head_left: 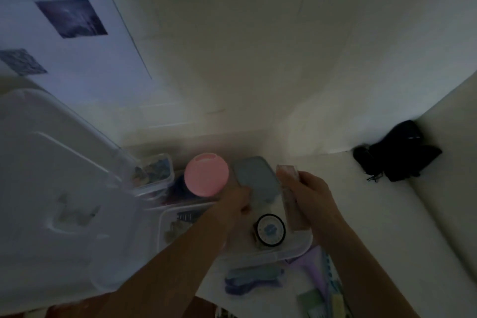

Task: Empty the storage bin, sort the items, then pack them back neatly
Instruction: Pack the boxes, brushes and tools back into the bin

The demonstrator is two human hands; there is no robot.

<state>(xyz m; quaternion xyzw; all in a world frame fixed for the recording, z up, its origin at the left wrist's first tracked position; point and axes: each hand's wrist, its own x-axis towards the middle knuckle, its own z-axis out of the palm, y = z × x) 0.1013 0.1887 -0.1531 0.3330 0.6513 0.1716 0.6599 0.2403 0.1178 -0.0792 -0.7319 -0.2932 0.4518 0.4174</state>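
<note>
**Storage bin under both hands in a dim room**

The storage bin (296, 248), a clear plastic tub, sits low in the middle of the view, its near rim curving at about five o'clock from the hands. Its big translucent lid (59, 188) stands tilted at nine o'clock. The right hand (312, 196) is curled round a slim pinkish packet (287, 171), thumb across its front, the top of the packet poking out above the fingers. The left hand (236, 201) reaches in beside a pink round cap (206, 175); the light is poor and the frame blurred, so I cannot tell whether its fingers grip anything. Between the two hands lies a grey-blue lidded box (255, 178). Inside the bin, at six o'clock from the hands, rests a round black-rimmed tin (270, 230). A small clear container (154, 173) of mixed bits stands at ten o'clock. A black bag (397, 152) slumps well apart at three o'clock.
</note>
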